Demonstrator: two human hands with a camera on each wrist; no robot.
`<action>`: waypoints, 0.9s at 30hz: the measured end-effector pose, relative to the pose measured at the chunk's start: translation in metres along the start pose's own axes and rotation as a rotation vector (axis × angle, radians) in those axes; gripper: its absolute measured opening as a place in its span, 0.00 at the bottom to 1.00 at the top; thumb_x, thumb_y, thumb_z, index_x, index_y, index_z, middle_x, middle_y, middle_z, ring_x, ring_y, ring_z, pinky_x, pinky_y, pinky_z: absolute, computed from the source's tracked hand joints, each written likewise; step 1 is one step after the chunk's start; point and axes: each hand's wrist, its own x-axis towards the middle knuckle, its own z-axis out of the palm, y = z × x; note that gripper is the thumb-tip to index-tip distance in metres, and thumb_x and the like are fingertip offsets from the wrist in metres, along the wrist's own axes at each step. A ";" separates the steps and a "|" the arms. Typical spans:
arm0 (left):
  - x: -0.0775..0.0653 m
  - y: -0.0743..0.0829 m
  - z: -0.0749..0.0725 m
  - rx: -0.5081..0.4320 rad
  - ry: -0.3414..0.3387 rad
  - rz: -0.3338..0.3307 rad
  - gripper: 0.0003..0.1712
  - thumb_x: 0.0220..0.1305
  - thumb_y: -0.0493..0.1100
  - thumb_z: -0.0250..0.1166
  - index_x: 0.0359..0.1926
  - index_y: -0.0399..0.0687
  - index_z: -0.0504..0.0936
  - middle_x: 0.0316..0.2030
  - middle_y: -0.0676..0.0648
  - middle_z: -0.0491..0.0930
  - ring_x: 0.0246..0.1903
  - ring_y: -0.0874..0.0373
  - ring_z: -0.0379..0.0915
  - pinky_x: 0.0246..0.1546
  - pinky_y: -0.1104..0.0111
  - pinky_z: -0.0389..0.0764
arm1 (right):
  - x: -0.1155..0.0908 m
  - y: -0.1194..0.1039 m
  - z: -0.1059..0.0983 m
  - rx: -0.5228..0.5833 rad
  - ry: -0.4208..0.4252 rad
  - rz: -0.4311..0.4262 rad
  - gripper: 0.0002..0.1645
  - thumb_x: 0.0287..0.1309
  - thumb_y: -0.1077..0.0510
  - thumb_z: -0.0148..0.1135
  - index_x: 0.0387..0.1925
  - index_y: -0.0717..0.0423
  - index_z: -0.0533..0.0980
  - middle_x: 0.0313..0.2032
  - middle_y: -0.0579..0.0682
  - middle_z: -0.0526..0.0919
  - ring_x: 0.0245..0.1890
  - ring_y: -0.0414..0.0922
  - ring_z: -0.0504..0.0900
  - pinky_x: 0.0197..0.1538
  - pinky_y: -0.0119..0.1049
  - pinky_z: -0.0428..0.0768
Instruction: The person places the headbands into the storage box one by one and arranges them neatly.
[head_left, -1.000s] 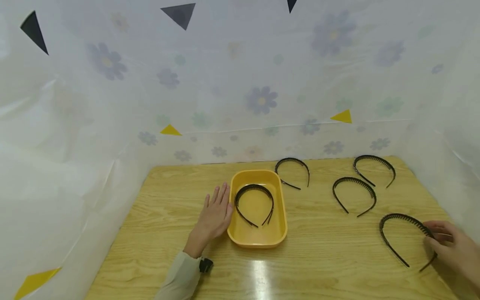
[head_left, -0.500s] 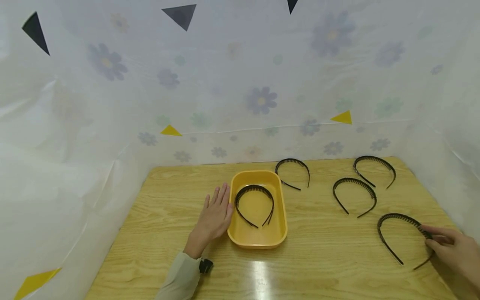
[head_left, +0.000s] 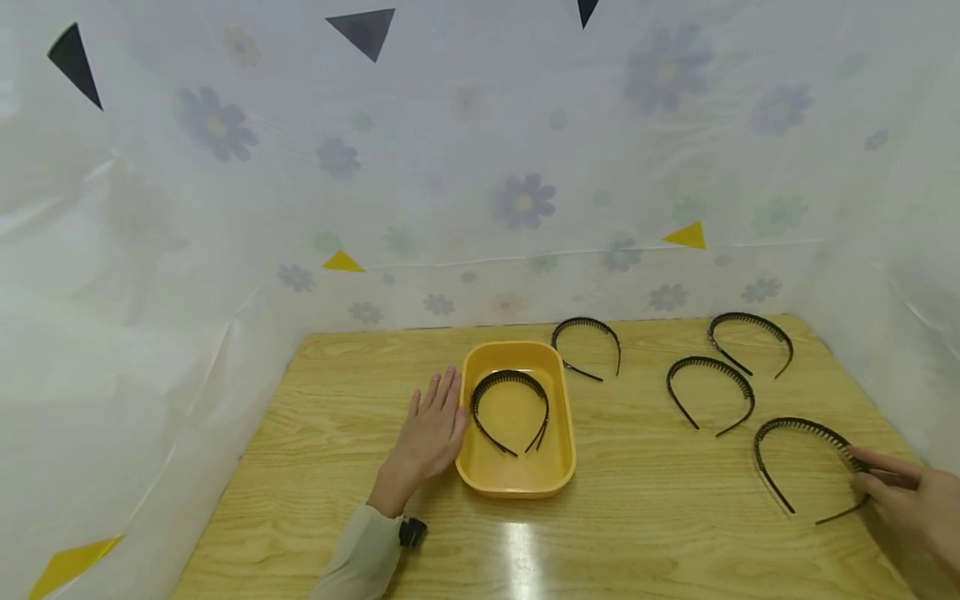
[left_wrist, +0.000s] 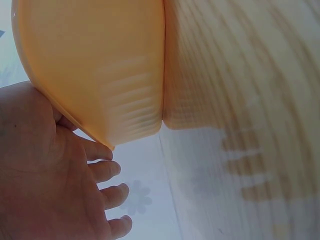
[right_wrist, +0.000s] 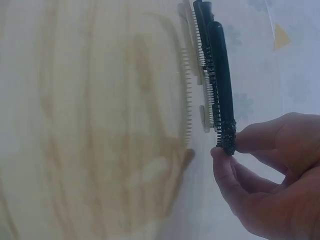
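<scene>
Headband (head_left: 797, 422) in the right hand (head_left: 911, 504) is pinched between thumb and fingers along one side of its hoop, seemingly raised off the tabletop (head_left: 345, 400). A light pinch should suit this likely springy hoop, its teeth best held clear of the three loose headbands (head_left: 703, 361) ahead and left of that hand. The left hand (head_left: 423, 437), fingers straight, rests against the facing side of the yellow tray (head_left: 517, 483); gentle, even pressure there would steady it.

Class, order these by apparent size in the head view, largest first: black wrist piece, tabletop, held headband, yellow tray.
1. Tabletop
2. Yellow tray
3. Held headband
4. Black wrist piece
</scene>
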 end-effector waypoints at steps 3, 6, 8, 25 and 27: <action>0.000 -0.001 0.001 0.001 0.002 0.003 0.34 0.84 0.49 0.38 0.82 0.38 0.45 0.81 0.40 0.43 0.80 0.43 0.36 0.75 0.41 0.45 | -0.002 -0.004 -0.003 -0.009 -0.006 -0.038 0.34 0.70 0.60 0.63 0.39 0.04 0.70 0.39 0.78 0.83 0.31 0.29 0.77 0.32 0.30 0.80; 0.000 0.000 0.001 0.001 0.004 0.002 0.34 0.84 0.49 0.37 0.82 0.39 0.44 0.81 0.41 0.43 0.80 0.44 0.35 0.75 0.41 0.45 | -0.004 -0.010 -0.005 -0.017 -0.019 -0.050 0.27 0.72 0.56 0.62 0.54 0.12 0.73 0.44 0.82 0.79 0.49 0.64 0.78 0.54 0.60 0.79; 0.000 -0.001 0.001 -0.002 0.008 0.002 0.34 0.84 0.49 0.38 0.82 0.38 0.45 0.81 0.41 0.43 0.80 0.43 0.36 0.75 0.41 0.44 | -0.004 -0.016 -0.006 -0.001 -0.020 -0.034 0.25 0.73 0.54 0.60 0.57 0.13 0.72 0.48 0.84 0.76 0.56 0.83 0.62 0.59 0.78 0.63; -0.001 0.001 0.000 -0.005 0.021 0.000 0.34 0.83 0.47 0.40 0.81 0.37 0.47 0.81 0.39 0.44 0.80 0.42 0.36 0.75 0.40 0.44 | -0.003 -0.060 0.003 -0.167 0.138 -0.283 0.22 0.65 0.59 0.69 0.59 0.61 0.82 0.41 0.73 0.84 0.41 0.72 0.79 0.19 0.36 0.70; -0.002 0.001 -0.001 -0.003 0.031 0.006 0.34 0.83 0.47 0.40 0.81 0.37 0.48 0.81 0.39 0.45 0.80 0.41 0.36 0.75 0.40 0.45 | -0.003 -0.064 0.005 -0.159 0.145 -0.300 0.22 0.65 0.60 0.69 0.59 0.60 0.83 0.40 0.72 0.85 0.41 0.73 0.80 0.16 0.33 0.66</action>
